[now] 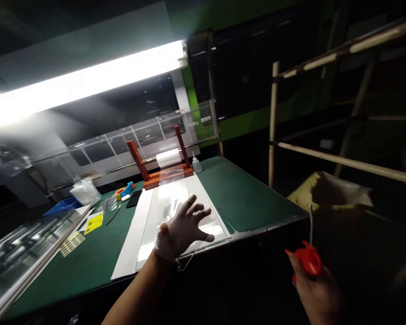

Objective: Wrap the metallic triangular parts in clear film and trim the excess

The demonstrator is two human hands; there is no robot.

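Right hand (316, 293) sits low in the frame, dim and cut off by the lower edge. It is closed around a red plastic grip (307, 258), with a thin wire (310, 223) standing up from it (the kind of tool is hard to make out; the fingers are largely hidden). This hand is off the bench, past its front edge and well apart from the work.

Left hand (182, 228) is open, fingers spread wide, over a clear plastic sheet (162, 203). Contact cannot be confirmed: glare hides it. The sheet lies on a white backing sheet (130, 239) on the green-matted bench (257, 194).

Beyond it, an orange wooden stand (149, 174) carries a white film roll (168, 158), with a dropper bottle (196, 164) just beside it. Toward the left are a yellow label card (94, 222), a blue tray (62, 206) and stacked glazed panels (23, 257). Above is a glaring fluorescent tube (81, 81); to the right, a wooden rack rail (348, 163) — the rest is in shadow.
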